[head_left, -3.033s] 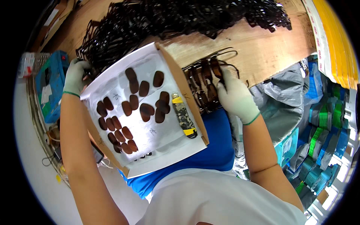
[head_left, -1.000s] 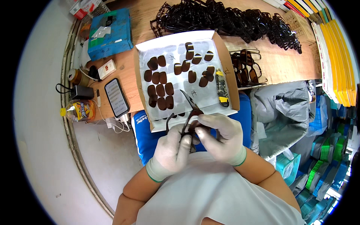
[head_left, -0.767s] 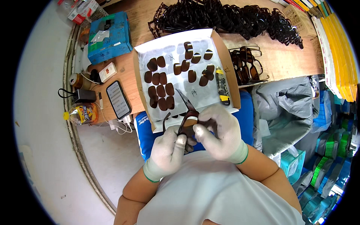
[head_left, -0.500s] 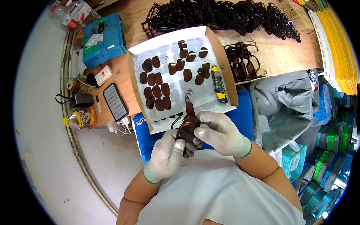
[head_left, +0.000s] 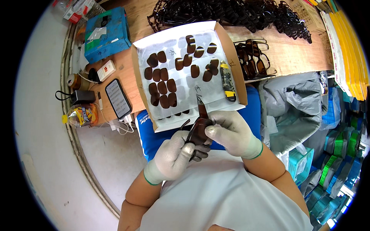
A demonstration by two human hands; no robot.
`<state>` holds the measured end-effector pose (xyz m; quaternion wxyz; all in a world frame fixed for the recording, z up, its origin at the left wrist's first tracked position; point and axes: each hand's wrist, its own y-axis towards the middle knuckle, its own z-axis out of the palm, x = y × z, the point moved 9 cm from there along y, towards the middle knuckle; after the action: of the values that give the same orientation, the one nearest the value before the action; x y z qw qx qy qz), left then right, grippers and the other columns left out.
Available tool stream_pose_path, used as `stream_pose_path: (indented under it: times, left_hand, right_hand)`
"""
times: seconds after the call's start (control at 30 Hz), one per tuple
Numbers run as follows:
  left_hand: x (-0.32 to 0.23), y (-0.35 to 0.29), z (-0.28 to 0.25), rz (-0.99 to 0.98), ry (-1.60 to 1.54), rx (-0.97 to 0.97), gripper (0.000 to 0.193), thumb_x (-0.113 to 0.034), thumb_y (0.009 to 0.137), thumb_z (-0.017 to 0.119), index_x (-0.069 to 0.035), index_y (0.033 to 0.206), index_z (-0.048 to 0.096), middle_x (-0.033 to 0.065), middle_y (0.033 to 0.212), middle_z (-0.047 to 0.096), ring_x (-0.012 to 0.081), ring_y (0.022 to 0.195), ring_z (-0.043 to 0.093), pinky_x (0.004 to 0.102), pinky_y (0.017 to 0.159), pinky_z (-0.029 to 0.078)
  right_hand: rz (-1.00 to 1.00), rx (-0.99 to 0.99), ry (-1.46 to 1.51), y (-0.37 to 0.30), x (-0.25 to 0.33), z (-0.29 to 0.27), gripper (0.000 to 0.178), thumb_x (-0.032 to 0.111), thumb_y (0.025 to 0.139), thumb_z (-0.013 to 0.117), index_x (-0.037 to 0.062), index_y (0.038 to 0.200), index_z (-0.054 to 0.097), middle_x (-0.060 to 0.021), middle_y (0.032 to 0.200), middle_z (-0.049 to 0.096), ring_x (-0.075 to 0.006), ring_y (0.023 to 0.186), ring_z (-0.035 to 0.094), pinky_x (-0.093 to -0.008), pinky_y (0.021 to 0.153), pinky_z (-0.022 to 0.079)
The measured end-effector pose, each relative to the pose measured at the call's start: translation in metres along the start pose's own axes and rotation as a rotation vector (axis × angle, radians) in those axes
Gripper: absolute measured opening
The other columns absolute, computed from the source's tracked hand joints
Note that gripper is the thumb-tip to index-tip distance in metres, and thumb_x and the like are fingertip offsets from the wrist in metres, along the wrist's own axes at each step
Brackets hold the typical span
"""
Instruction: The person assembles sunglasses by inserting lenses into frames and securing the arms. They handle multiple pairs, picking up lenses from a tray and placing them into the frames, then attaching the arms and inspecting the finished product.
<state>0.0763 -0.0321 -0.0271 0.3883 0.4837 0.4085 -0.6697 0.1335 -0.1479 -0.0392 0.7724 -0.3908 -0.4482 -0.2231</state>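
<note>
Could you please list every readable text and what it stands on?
Wording withheld; text shows on:
White paper: handwritten signs.
Cardboard wall: handwritten marks.
Phone screen: lines, too small.
Blue fabric: white letters.
Yellow-capped bottle: printed label.
Blue case: blurred.
White packet: blurred.
Clear bottle: blurred.
White stack edge: red print.

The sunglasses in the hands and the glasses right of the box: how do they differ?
The held sunglasses are a single pair; the other glasses are several together. The left hand and right hand grip the held sunglasses, while the other glasses lie on the wooden table. One arm of the held sunglasses points toward the picture's top; arms of the other glasses point right. Both show dark frames and brownish lenses.
</note>
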Motion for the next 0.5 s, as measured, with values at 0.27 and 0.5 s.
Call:
stream_pose_path:
  times: [0.27,0.5]
  left_hand:
    - [-0.006,-0.007,-0.008,0.0,0.156,-0.032,0.04,-0.032,0.11,0.041,0.006,0.117,0.048,0.01,0.084,0.069,0.0138,0.07,0.067,0.0274,0.065,0.056]
    - [-0.02,-0.009,-0.009,0.036,0.263,-0.055,0.037,-0.031,0.11,0.043,0.005,0.111,0.051,0.0073,0.078,0.068,0.0125,0.065,0.066,0.0265,0.061,0.055]
  right_hand:
    - [-0.063,-0.014,-0.172,-0.004,0.015,0.003,0.015,0.01,0.09,0.06,-0.0025,0.086,0.066,0.0015,0.067,0.053,-0.0052,0.063,0.043,-0.0269,0.054,0.037]
    - [-0.076,-0.007,-0.149,-0.004,0.013,0.005,0.017,0.012,0.091,0.059,-0.0023,0.086,0.066,0.0009,0.066,0.051,-0.0062,0.062,0.042,-0.0267,0.054,0.036]
